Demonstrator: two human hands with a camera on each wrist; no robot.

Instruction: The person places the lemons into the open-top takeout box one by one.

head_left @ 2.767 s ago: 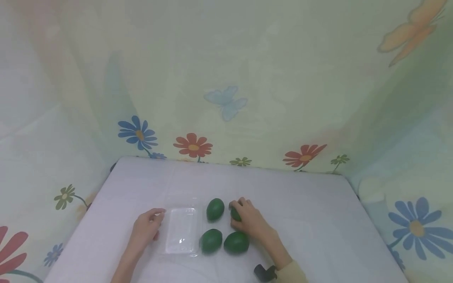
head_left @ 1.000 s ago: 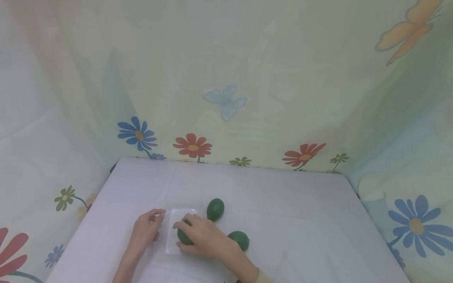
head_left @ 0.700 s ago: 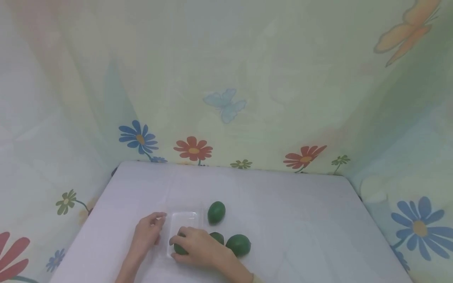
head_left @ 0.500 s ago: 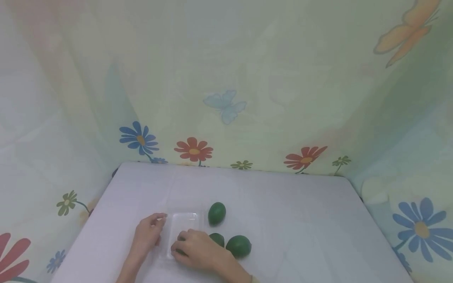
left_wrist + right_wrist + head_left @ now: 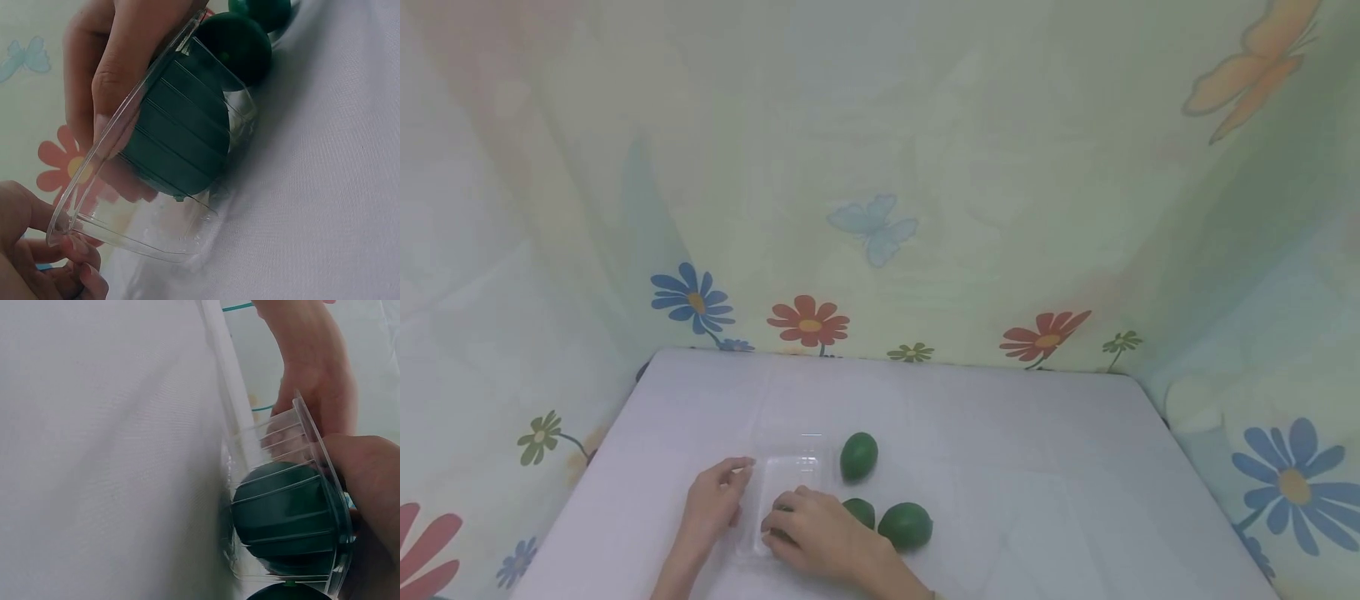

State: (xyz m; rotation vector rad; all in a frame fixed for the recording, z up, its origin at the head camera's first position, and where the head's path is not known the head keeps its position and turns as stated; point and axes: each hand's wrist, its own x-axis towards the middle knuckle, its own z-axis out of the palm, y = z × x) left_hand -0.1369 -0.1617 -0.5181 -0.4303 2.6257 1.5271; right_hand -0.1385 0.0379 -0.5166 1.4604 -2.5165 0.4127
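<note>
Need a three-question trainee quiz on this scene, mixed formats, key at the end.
1. True or false: the left hand pinches the edge of the clear container.
2. Multiple choice: where is the green fruit that the right hand holds?
A) Inside the container
B) On the cloth, away from the container
C) In the left hand
3. Count: in the head view, how many loose fruits sit outside the container?

Key: 1. True. 2. A. 3. Three.

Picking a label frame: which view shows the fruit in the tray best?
Left wrist: the fruit looks largest, seen through the clear tray. Right wrist shows it smaller, also through the tray; in head, the right hand hides most.
</note>
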